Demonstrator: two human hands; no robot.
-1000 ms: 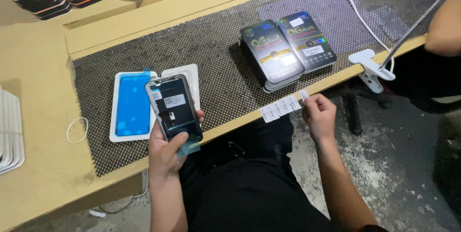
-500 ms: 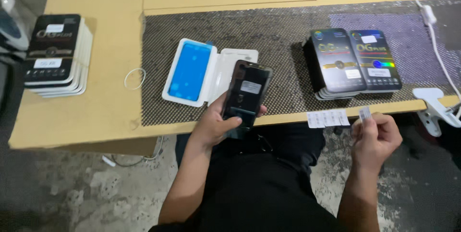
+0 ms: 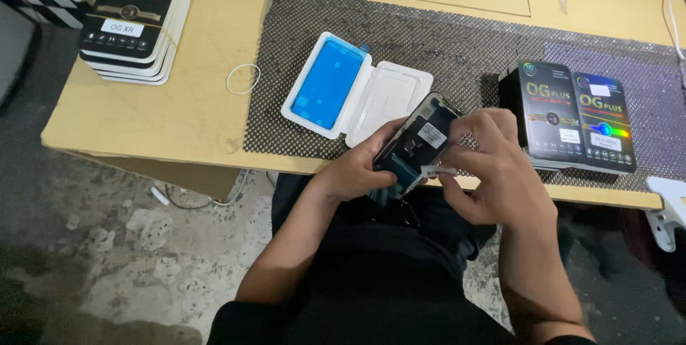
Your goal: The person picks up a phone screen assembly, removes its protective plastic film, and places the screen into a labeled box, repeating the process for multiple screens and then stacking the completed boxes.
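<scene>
The left hand (image 3: 357, 173) cradles a phone screen assembly (image 3: 414, 141) from below at the near table edge, fingers curled around its lower end, back side up, while the right hand (image 3: 493, 166) pinches a small white sticker (image 3: 437, 171) between thumb and forefinger against the panel's lower right. The panel hangs partly past the wooden table (image 3: 179, 113) over the person's lap, so a loose grip could let it drop to the concrete floor (image 3: 107, 259); the sticker could also go on crooked or fold onto itself if pressed before it is lined up, though that is a judgement. At ten o'clock from the hands lies an open white plastic tray (image 3: 389, 95), its left half holding a bright blue film sheet (image 3: 329, 82), on the black mesh mat (image 3: 457, 45). At three o'clock stand two stacks of black retail boxes (image 3: 579, 116), the right one with an iridescent patch and small white labels. Far at ten o'clock sits another stack of black boxes (image 3: 136, 16) with a white label, a rubber band (image 3: 243, 78) beside it.
</scene>
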